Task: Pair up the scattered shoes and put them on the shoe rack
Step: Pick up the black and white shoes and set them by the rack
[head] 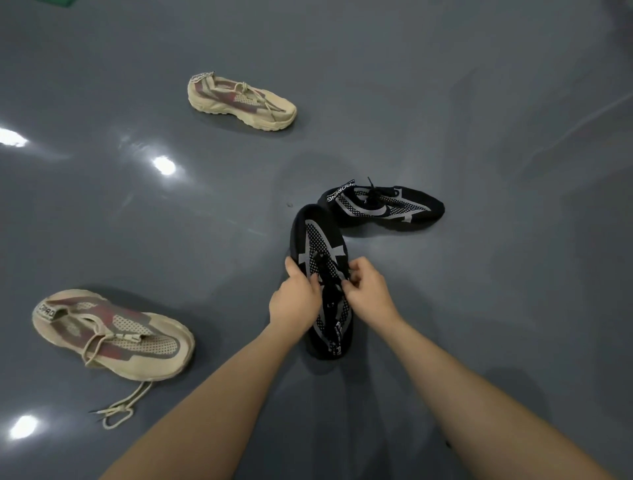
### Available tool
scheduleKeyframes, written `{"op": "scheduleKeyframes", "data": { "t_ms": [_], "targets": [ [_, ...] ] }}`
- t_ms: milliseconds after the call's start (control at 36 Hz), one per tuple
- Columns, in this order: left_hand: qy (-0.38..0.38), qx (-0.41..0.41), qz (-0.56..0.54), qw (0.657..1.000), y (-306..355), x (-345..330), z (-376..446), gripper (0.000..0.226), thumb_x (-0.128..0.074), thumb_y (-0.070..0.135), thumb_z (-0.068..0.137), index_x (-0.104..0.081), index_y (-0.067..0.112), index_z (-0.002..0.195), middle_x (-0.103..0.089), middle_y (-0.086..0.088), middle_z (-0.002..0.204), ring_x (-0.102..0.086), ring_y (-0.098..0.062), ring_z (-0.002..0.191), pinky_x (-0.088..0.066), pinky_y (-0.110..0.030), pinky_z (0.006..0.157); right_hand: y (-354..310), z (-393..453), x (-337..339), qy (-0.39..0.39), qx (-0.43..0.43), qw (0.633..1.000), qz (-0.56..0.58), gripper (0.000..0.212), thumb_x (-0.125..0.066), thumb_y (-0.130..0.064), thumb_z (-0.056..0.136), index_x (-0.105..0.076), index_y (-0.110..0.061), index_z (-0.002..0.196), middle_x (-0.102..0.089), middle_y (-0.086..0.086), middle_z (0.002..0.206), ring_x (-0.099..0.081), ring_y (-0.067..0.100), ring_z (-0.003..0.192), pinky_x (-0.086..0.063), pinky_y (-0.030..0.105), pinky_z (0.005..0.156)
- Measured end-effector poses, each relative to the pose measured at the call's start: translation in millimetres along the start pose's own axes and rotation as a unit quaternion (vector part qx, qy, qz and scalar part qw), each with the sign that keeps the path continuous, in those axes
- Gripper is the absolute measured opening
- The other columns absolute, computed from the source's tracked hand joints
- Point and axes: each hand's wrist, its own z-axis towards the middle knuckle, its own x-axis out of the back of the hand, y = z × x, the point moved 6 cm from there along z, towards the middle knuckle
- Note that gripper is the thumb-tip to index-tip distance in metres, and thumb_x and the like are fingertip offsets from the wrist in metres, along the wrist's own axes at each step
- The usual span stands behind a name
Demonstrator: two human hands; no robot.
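Note:
A black mesh sneaker (318, 240) with grey stripes lies in the middle of the grey floor, toe pointing away from me. My left hand (294, 296) grips its left side with the thumb over the upper. My right hand (368, 289) pinches its black laces from the right. Its mate, a second black sneaker (383, 205), lies just beyond, toe to the right. A beige sneaker (113, 334) with red-grey panels sits at the near left with an untied lace trailing. The other beige sneaker (241, 101) lies farther back. No shoe rack is in view.
The glossy grey floor (513, 308) reflects ceiling lights. A green edge (63, 2) shows at the top left corner. Open floor stretches to the right and far side.

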Motion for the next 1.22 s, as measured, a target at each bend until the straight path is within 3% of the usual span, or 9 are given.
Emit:
{"op": "scheduleKeyframes", "data": {
  "t_ms": [139, 306, 444, 556, 667, 778, 889, 1056, 1222],
  "targets": [
    [0.025, -0.002, 0.002, 1.000, 12.1, 5.3, 6.6, 0.059, -0.031, 0.023, 0.101, -0.003, 0.000, 0.148, -0.064, -0.019, 0.111, -0.062, -0.035, 0.099, -0.048, -0.042, 0.081, -9.6, 13.6, 11.9, -0.003, 0.033, 0.999, -0.004, 0.015, -0.059, -0.012, 0.088, -0.049, -0.020, 0.096, -0.057, -0.001, 0.076, -0.052, 0.012, 0.070, -0.042, 0.027, 0.068],
    [0.060, 0.029, -0.004, 0.998, 21.9, 9.4, 18.4, 0.064, -0.034, 0.017, 0.100, 0.003, -0.004, 0.148, -0.061, -0.019, 0.117, -0.061, -0.032, 0.105, -0.047, -0.039, 0.085, -14.1, 44.2, 42.2, 0.057, 0.050, 0.994, -0.074, 0.021, -0.051, -0.023, 0.094, -0.058, -0.011, 0.109, -0.057, 0.002, 0.101, -0.056, 0.022, 0.098, -0.046, 0.037, 0.088],
    [0.061, 0.054, -0.029, 0.996, 20.4, 14.2, 24.5, 0.064, -0.032, 0.017, 0.099, 0.004, 0.000, 0.149, -0.059, -0.019, 0.119, -0.059, -0.035, 0.107, -0.045, -0.042, 0.086, -27.5, 74.0, 60.7, 0.124, 0.059, 0.956, -0.259, 0.053, -0.052, -0.021, 0.093, -0.034, -0.013, 0.143, -0.032, 0.009, 0.146, -0.030, 0.030, 0.130, -0.024, 0.036, 0.109],
    [0.057, 0.056, -0.026, 0.996, 21.7, 16.2, 27.8, 0.063, -0.033, 0.016, 0.099, 0.003, 0.001, 0.149, -0.059, -0.019, 0.119, -0.059, -0.035, 0.106, -0.046, -0.043, 0.085, -23.9, 94.1, 46.0, 0.059, 0.060, 0.921, -0.382, 0.056, -0.053, -0.029, 0.093, -0.031, -0.016, 0.144, -0.018, 0.010, 0.155, -0.016, 0.031, 0.142, -0.007, 0.041, 0.116],
    [0.051, 0.039, -0.015, 0.998, 20.7, 18.9, 29.8, 0.063, -0.033, 0.017, 0.099, 0.003, 0.003, 0.149, -0.062, -0.017, 0.114, -0.060, -0.033, 0.102, -0.047, -0.043, 0.081, -20.7, 96.3, 39.0, 0.090, 0.091, 0.895, -0.427, 0.039, -0.049, -0.024, 0.095, -0.043, -0.015, 0.132, -0.039, 0.010, 0.143, -0.028, 0.030, 0.137, -0.004, 0.044, 0.117],
    [0.061, 0.032, 0.006, 0.998, 13.7, 19.1, 30.9, 0.063, -0.033, 0.016, 0.099, 0.003, 0.002, 0.149, -0.061, -0.017, 0.116, -0.059, -0.033, 0.104, -0.046, -0.042, 0.084, -23.2, 89.6, 39.4, 0.111, 0.118, 0.869, -0.468, 0.026, -0.044, -0.014, 0.095, -0.049, -0.016, 0.120, -0.054, 0.008, 0.122, -0.048, 0.031, 0.117, -0.018, 0.041, 0.111],
    [0.067, 0.043, 0.009, 0.997, 4.8, 15.4, 28.3, 0.063, -0.034, 0.016, 0.098, 0.002, 0.001, 0.149, -0.062, -0.017, 0.113, -0.060, -0.033, 0.102, -0.048, -0.043, 0.084, -32.5, 74.8, 37.6, 0.137, 0.162, 0.826, -0.522, 0.030, -0.073, -0.010, 0.069, -0.063, -0.019, 0.095, -0.065, 0.002, 0.077, -0.061, 0.025, 0.070, -0.045, 0.032, 0.077],
    [0.093, 0.045, 0.032, 0.994, -3.3, 19.1, 27.5, 0.068, -0.037, 0.015, 0.098, 0.004, -0.003, 0.148, -0.062, -0.018, 0.114, -0.061, -0.032, 0.103, -0.050, -0.043, 0.088, -46.2, 44.8, 18.7, 0.128, 0.204, 0.818, -0.522, 0.032, -0.079, -0.005, 0.053, -0.058, -0.019, 0.073, -0.053, -0.002, 0.051, -0.055, 0.020, 0.048, -0.022, 0.029, 0.063],
    [0.095, 0.034, 0.022, 0.995, 4.4, 25.7, 25.4, 0.068, -0.037, 0.016, 0.097, 0.004, 0.001, 0.149, -0.060, -0.016, 0.117, -0.058, -0.033, 0.106, -0.049, -0.045, 0.088, -49.5, 32.1, 10.7, 0.127, 0.200, 0.836, -0.495, 0.040, -0.080, -0.003, 0.049, -0.063, -0.019, 0.081, -0.058, 0.000, 0.053, -0.056, 0.020, 0.046, -0.029, 0.027, 0.055]
  ]
}}
